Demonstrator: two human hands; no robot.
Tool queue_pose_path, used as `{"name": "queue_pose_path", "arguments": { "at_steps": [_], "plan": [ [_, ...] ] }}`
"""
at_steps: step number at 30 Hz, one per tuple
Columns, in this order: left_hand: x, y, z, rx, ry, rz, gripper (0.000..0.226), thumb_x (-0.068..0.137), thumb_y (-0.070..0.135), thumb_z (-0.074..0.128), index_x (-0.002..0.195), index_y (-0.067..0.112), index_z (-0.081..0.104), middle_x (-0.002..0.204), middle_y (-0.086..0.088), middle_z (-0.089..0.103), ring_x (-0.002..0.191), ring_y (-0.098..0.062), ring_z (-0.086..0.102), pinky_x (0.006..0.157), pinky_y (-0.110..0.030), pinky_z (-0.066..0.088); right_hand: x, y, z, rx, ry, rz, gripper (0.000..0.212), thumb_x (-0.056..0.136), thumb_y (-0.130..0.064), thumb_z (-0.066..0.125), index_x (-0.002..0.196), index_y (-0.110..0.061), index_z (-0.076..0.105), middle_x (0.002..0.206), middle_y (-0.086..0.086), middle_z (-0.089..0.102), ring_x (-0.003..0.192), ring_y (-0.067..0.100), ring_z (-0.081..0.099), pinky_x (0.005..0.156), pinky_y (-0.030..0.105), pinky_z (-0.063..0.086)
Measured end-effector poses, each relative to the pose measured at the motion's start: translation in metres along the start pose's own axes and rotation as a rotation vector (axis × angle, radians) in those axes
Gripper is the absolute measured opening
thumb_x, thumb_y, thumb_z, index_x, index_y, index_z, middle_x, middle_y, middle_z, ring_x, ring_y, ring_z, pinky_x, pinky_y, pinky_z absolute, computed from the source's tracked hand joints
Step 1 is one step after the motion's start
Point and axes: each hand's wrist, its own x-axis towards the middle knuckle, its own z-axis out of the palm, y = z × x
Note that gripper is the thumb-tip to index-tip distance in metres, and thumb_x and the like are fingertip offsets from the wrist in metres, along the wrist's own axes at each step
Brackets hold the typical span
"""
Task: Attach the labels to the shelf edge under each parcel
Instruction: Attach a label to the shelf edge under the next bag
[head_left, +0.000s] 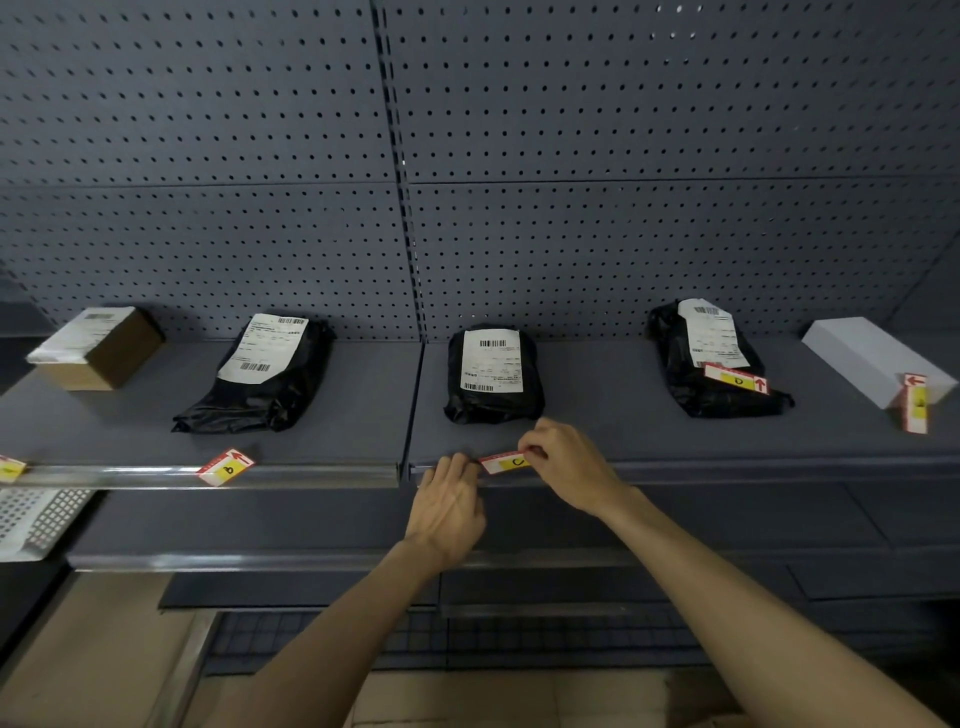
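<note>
A red, white and yellow label marked "c" (505, 462) lies along the shelf edge (727, 467) below the middle black parcel (492, 374). My right hand (566, 462) pinches its right end and my left hand (448, 499) presses at its left end. Another label (225, 467) rests loose on the shelf edge below the left black parcel (270, 371). A third label (736, 379) lies on the right black parcel (711, 364). One more label (914, 402) leans against the white box (872, 358). At the far left a label (10, 469) shows partly below the brown box (98, 345).
A dark pegboard wall (467, 156) backs the shelf. A lower shelf edge (260, 561) runs beneath my hands. A perforated white metal panel (36, 519) sticks out at the lower left. A wire grid (467, 639) lies near the floor.
</note>
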Motion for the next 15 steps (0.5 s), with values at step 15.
{"name": "queue_pose_path", "arguments": {
  "at_steps": [15],
  "plan": [
    [0.0011,-0.0017,-0.0020,0.002,-0.004,-0.018,0.035,0.084,0.019,0.045,0.116,0.017,0.059,0.112,-0.001,0.055,0.103,-0.021,0.050,0.090,-0.036,0.040,0.0047,-0.0083,0.0093,-0.132,-0.137,-0.022,0.023,0.098,-0.011,0.048,0.084,-0.008,0.066,0.090,0.007,0.049,0.074,0.025,0.055,0.065,0.037,0.043]
  ]
}}
